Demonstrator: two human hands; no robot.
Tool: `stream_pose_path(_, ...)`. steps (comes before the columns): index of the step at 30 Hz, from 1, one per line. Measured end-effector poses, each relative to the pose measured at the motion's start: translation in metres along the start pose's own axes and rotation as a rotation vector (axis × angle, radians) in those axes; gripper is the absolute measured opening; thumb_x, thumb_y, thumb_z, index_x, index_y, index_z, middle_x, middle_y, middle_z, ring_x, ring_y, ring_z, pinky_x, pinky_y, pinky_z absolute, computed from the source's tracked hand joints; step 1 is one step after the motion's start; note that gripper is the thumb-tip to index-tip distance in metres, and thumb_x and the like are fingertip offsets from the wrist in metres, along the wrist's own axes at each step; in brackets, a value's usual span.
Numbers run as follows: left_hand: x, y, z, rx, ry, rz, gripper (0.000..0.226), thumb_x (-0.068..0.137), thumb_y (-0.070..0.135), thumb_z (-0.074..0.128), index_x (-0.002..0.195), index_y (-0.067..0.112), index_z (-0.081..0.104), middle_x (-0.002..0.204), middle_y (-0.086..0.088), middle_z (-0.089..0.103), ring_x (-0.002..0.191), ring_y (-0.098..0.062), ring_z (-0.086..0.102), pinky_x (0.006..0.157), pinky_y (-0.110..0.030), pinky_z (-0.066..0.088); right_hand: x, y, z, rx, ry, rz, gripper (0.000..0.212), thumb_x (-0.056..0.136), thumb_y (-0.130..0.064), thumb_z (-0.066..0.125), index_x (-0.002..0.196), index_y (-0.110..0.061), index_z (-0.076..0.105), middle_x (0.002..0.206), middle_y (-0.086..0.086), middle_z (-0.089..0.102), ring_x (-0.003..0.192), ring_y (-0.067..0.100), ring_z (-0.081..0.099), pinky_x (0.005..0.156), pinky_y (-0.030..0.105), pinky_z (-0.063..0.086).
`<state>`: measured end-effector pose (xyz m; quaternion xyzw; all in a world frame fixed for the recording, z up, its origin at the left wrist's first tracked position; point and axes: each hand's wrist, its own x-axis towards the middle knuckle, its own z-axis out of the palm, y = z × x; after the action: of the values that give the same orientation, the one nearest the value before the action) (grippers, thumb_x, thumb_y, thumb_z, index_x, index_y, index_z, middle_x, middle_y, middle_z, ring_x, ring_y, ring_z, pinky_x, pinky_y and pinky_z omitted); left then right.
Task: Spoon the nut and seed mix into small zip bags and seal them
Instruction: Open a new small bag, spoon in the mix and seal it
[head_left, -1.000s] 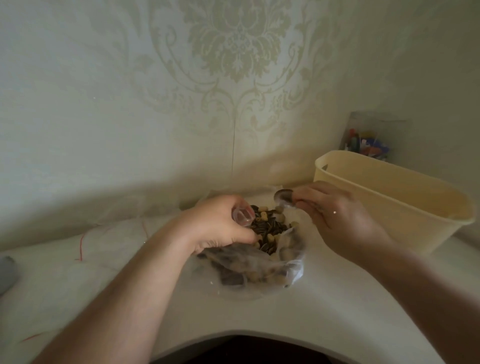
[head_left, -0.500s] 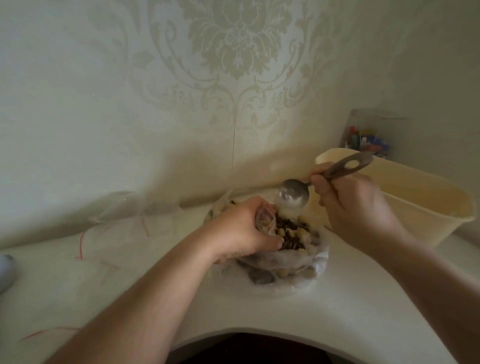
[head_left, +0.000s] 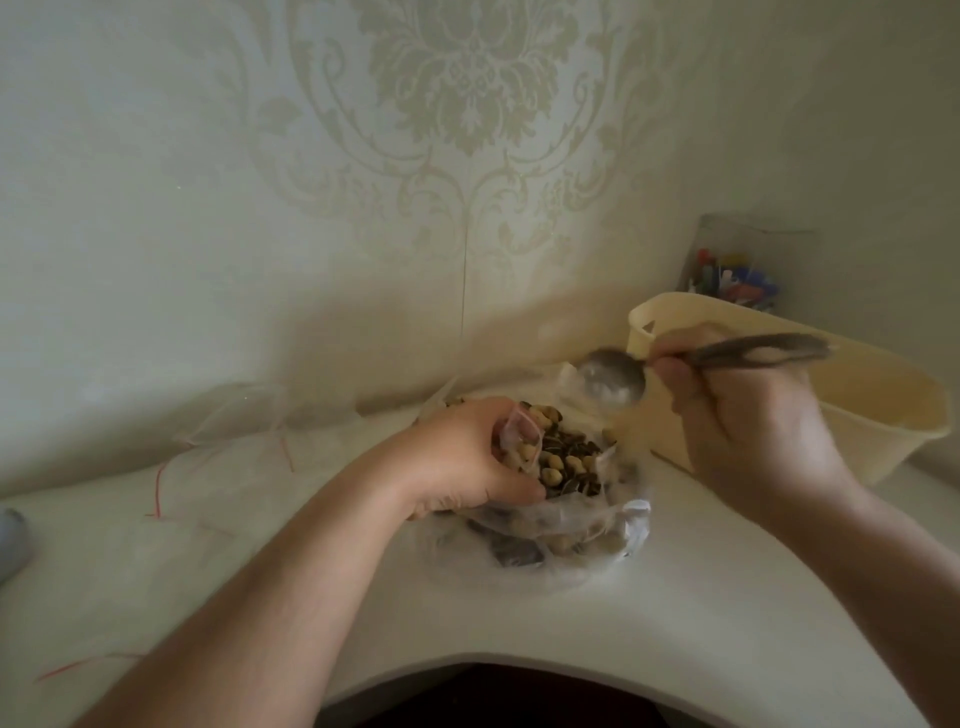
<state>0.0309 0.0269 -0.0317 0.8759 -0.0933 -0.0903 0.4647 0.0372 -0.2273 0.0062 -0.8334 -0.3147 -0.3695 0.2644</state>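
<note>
The left hand (head_left: 467, 457) is curled in a tight grip around a small zip bag (head_left: 519, 441), holding its mouth up; a few nuts show through the plastic. Right beside that grip, touching the fingers, sits the big clear bag (head_left: 587, 525) of nut and seed mix (head_left: 566, 462), slumped open on the counter (head_left: 649, 623). Up and to the right of it, the right hand (head_left: 748, 426) pinches the handle of a metal spoon (head_left: 613, 382), its fingers folded around the stem. The spoon's bowl hangs above the far edge of the mix, tipped on its side and looking empty. Behind the right hand's grip stands a cream tub (head_left: 883, 415), with a clear jar (head_left: 737, 270) of coloured bits beyond it. Well off to the left of the left hand lie spare bags (head_left: 234, 415) with red strips.
</note>
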Motion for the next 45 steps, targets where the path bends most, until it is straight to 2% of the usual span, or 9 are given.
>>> stream_pose_path(4, 0.005, -0.004, 0.000, -0.008, -0.017, -0.026, 0.054, 0.056, 0.047, 0.089, 0.105, 0.048, 0.066, 0.111, 0.010, 0.073, 0.102, -0.016, 0.074, 0.086, -0.044, 0.064, 0.005, -0.008, -0.006, 0.142, 0.085, 0.050, 0.020, 0.107, -0.016, 0.047, 0.100, -0.014, 0.066, 0.083, -0.021, 0.060, 0.070, 0.011, 0.061, 0.060, 0.032, 0.050)
stream_pose_path(8, 0.002, -0.001, -0.001, 0.003, -0.018, -0.049, 0.050, 0.060, 0.044, 0.090, 0.102, 0.050, 0.065, 0.114, 0.011, 0.070, 0.104, -0.017, 0.073, 0.086, -0.044, 0.064, -0.002, -0.022, 0.000, 0.188, 0.089, -0.044, 0.026, 0.109, -0.020, 0.045, 0.101, -0.006, 0.065, 0.078, -0.004, 0.059, 0.066, 0.018, 0.059, 0.056, 0.036, 0.048)
stream_pose_path(12, -0.003, 0.003, 0.000, -0.026, 0.003, -0.017, 0.033, 0.073, 0.019, 0.089, 0.100, 0.023, 0.070, 0.098, -0.004, 0.076, 0.093, -0.024, 0.076, 0.080, -0.052, 0.065, -0.009, -0.013, 0.018, 0.055, -0.133, 0.059, 0.033, 0.110, -0.033, 0.040, 0.092, -0.019, 0.064, 0.081, -0.006, 0.063, 0.068, 0.015, 0.060, 0.060, 0.041, 0.053)
stream_pose_path(16, -0.003, 0.003, 0.001, 0.016, 0.031, 0.008, 0.039, 0.071, 0.020, 0.090, 0.101, 0.032, 0.068, 0.092, 0.011, 0.077, 0.089, -0.009, 0.075, 0.086, -0.041, 0.065, -0.013, -0.001, 0.021, -0.119, -0.205, 0.046, 0.049, 0.105, -0.046, 0.029, 0.102, -0.014, 0.067, 0.088, -0.003, 0.061, 0.069, 0.022, 0.059, 0.056, 0.047, 0.054)
stream_pose_path(21, 0.002, -0.001, 0.004, 0.066, 0.035, 0.009, 0.043, 0.063, 0.034, 0.090, 0.099, 0.037, 0.066, 0.093, 0.014, 0.074, 0.092, -0.013, 0.073, 0.082, -0.041, 0.064, -0.007, -0.012, 0.012, -0.147, -0.213, 0.055, 0.037, 0.106, -0.039, 0.037, 0.094, -0.015, 0.063, 0.074, -0.006, 0.057, 0.059, 0.021, 0.055, 0.049, 0.045, 0.051)
stream_pose_path(25, 0.000, 0.002, 0.008, 0.137, 0.052, 0.022, 0.051, 0.068, 0.035, 0.091, 0.112, 0.037, 0.064, 0.102, 0.017, 0.072, 0.095, -0.005, 0.069, 0.086, -0.035, 0.061, 0.002, -0.020, 0.016, -0.083, -0.222, 0.134, 0.036, 0.106, -0.038, 0.040, 0.086, -0.014, 0.058, 0.062, -0.005, 0.055, 0.050, 0.017, 0.053, 0.047, 0.042, 0.048)
stream_pose_path(36, 0.004, -0.002, 0.011, 0.067, 0.110, 0.027, 0.037, 0.074, 0.028, 0.086, 0.103, 0.036, 0.064, 0.097, 0.014, 0.074, 0.090, -0.006, 0.070, 0.082, -0.032, 0.060, 0.004, -0.016, 0.024, 0.117, -0.164, 0.515, 0.032, 0.111, -0.035, 0.042, 0.089, -0.019, 0.061, 0.070, 0.000, 0.069, 0.058, 0.009, 0.065, 0.053, 0.017, 0.048)
stream_pose_path(39, 0.005, -0.002, 0.013, 0.085, 0.123, 0.039, 0.033, 0.076, 0.027, 0.084, 0.100, 0.034, 0.064, 0.096, 0.013, 0.073, 0.090, -0.006, 0.068, 0.079, -0.030, 0.057, 0.000, -0.020, 0.029, 0.147, -0.204, 0.504, 0.031, 0.110, -0.035, 0.043, 0.090, -0.020, 0.060, 0.071, 0.001, 0.070, 0.056, 0.011, 0.066, 0.054, 0.022, 0.052)
stream_pose_path(45, 0.006, -0.006, 0.002, 0.052, 0.111, 0.015, 0.022, 0.076, 0.019, 0.081, 0.091, 0.031, 0.073, 0.086, 0.007, 0.078, 0.083, -0.013, 0.073, 0.085, -0.043, 0.060, 0.001, -0.015, 0.022, 0.055, -0.221, 0.416, 0.030, 0.110, -0.036, 0.040, 0.091, -0.020, 0.057, 0.073, 0.000, 0.067, 0.064, 0.013, 0.064, 0.059, 0.032, 0.052)
